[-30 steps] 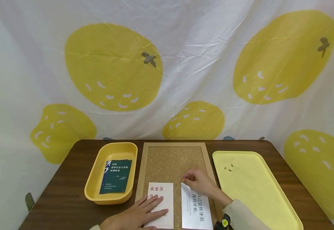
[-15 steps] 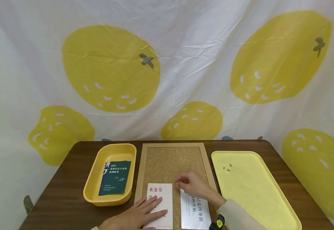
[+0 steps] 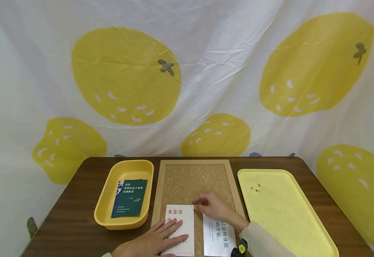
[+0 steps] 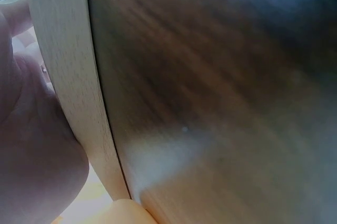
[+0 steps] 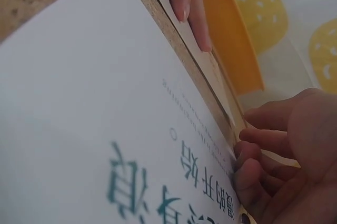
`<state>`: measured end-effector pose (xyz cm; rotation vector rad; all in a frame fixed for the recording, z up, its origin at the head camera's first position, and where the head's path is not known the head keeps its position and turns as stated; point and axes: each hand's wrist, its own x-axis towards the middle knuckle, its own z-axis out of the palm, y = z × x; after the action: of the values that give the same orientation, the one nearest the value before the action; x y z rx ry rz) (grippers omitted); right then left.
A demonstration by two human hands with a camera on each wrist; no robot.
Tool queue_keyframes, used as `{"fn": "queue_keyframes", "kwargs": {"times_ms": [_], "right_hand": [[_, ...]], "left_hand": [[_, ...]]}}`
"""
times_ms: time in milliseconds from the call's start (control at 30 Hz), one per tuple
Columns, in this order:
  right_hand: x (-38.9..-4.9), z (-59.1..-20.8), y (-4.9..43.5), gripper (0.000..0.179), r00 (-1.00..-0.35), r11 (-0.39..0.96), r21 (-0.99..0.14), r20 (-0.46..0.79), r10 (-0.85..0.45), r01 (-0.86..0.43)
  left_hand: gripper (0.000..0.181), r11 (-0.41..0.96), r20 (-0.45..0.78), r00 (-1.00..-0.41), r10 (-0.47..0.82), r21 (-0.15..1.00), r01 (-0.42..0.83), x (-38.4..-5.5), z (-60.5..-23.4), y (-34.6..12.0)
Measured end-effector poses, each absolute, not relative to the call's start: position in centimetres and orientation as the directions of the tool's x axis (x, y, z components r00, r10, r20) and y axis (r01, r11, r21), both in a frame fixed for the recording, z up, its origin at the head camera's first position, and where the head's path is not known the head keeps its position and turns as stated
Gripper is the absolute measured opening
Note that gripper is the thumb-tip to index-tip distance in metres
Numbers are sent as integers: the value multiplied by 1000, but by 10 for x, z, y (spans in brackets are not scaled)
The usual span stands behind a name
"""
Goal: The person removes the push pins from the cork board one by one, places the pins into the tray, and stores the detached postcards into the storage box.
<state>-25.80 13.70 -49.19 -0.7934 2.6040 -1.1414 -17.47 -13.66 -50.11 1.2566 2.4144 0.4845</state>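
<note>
My left hand (image 3: 153, 237) lies flat with spread fingers on a white card with red characters (image 3: 188, 216), which rests on the lower left of a framed corkboard (image 3: 193, 180). My right hand (image 3: 215, 207) has its thumb and index fingertip together at that card's upper right corner. It pinches what looks like a thumbtack, mostly hidden by the fingertips. Beneath the right wrist is a second white card with dark characters (image 3: 210, 246), which fills much of the right wrist view. The left wrist view shows the left palm (image 4: 37, 155) beside the board's frame (image 4: 79, 77).
A yellow basin (image 3: 102, 203) on the left holds a dark green card (image 3: 132, 200) over a blue one. The pale yellow tray (image 3: 286, 207) on the right carries several small thumbtacks (image 3: 257, 190). A lemon-print cloth (image 3: 193, 89) hangs behind the brown table (image 3: 74, 214).
My right hand has moved left, from the top of the right-hand card to the upper right corner of the red-lettered card. The left hand stays in place.
</note>
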Motion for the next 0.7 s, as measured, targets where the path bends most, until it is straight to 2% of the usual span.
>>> {"fn": "queue_keyframes", "kwargs": {"times_ms": [233, 700], "right_hand": [[-259, -496, 135, 22, -846, 560, -731, 44, -532, -390], [-256, -496, 133, 13, -848, 571, -711, 70, -525, -412]], "left_hand": [[57, 543, -170, -531, 830, 460, 702, -176, -504, -136], [58, 543, -171, -528, 832, 452, 708, -176, -502, -137]]}}
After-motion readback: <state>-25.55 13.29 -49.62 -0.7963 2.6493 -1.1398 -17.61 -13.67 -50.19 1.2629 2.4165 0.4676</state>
